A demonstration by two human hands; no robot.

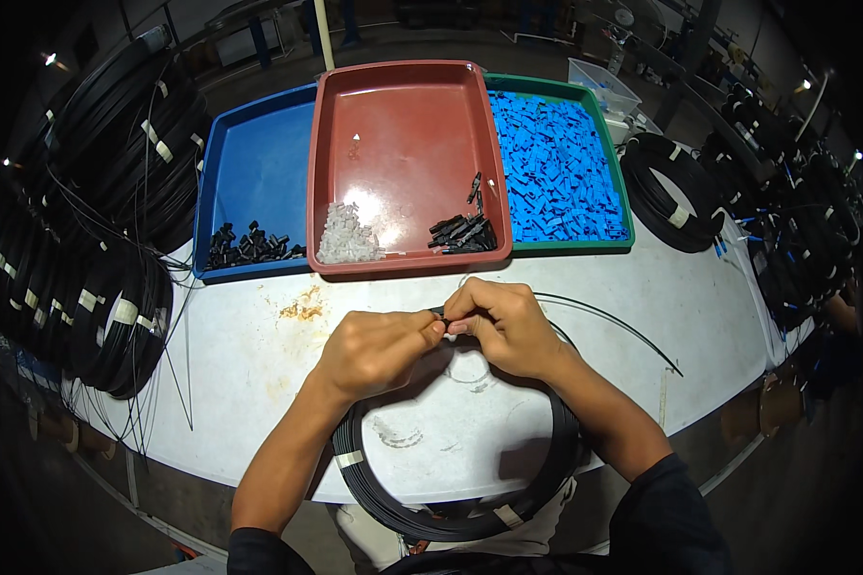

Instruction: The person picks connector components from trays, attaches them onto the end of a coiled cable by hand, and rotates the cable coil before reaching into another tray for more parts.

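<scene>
My left hand [374, 351] and my right hand [510, 326] meet over the white table, fingertips pinched together. Between them is a small dark piece [438, 311], mostly covered by the fingers, so its exact kind does not show. A bit of something pale peeks out just beneath the fingertips. Below the hands a coil of black cable [393, 513], bound with pale tape, lies over the table's near edge, reaching toward my lap. From behind my right hand a loose black cable end [633, 333] curves out to the right.
Behind my hands stand a blue tray [259, 129] with black fittings, a red tray [403, 115] with white and black small parts, and a green tray [621, 196] full of blue connector pieces. Black cable coils [125, 331] pile up left; another coil [642, 192] lies right.
</scene>
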